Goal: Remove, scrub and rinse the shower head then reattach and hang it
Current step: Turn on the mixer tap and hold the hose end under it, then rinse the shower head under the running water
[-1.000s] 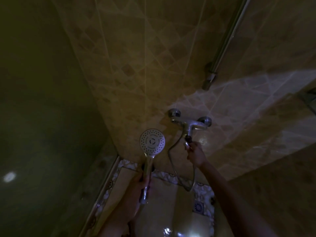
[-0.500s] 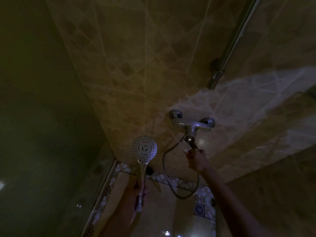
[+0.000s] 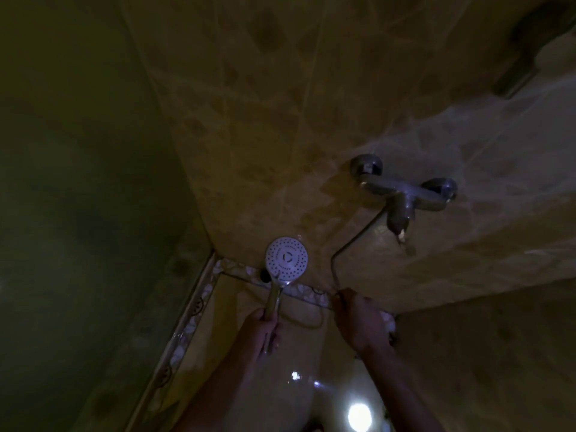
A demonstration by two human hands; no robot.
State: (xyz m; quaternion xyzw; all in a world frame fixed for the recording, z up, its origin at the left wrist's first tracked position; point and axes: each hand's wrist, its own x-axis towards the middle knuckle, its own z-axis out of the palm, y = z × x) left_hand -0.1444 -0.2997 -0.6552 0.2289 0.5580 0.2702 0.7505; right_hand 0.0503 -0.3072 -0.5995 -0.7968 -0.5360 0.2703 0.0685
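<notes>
The dim shower stall shows a round white shower head [image 3: 286, 257] on a chrome handle, face turned toward me. My left hand [image 3: 260, 330] grips the handle low down, holding it upright. A thin hose [image 3: 349, 244] runs down from the chrome mixer tap [image 3: 403, 191] on the tiled wall. My right hand [image 3: 358, 319] holds the hose near its lower part, fingers curled round it, well below the tap.
The tiled wall [image 3: 280, 120] rises ahead, a plain wall stands at the left. A patterned tile border [image 3: 199, 304] edges the glossy floor [image 3: 296, 385], which reflects a light. The lower end of a rail [image 3: 511, 85] shows at the top right.
My right hand has come down from the tap's outlet to the hose lower down. The shower head has dropped lower in view, and the camera has tilted down.
</notes>
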